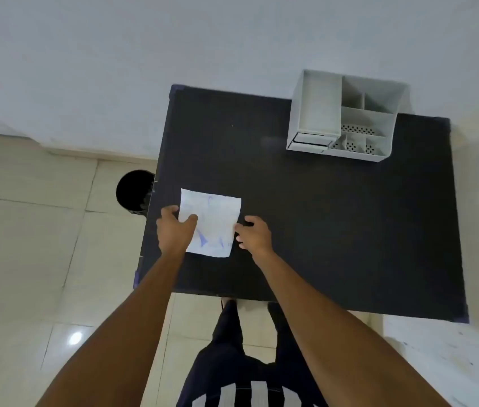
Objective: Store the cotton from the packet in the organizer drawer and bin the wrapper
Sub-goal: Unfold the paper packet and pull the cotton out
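Observation:
A white cotton packet (213,223) with blue print lies flat on the black table (335,215), near its left front part. My left hand (173,229) grips the packet's left edge, thumb on top. Fingers of my right hand (254,235) rest curled against the packet's right edge; whether they pinch it is unclear. The grey organizer (347,117) stands at the table's far right, its small drawer (311,139) at the lower left front, pushed in. A black bin (134,190) sits on the floor just left of the table.
A white wall runs behind the table. Beige tiled floor lies to the left and in front. My legs and feet stand at the table's near edge. A white surface shows at the bottom right.

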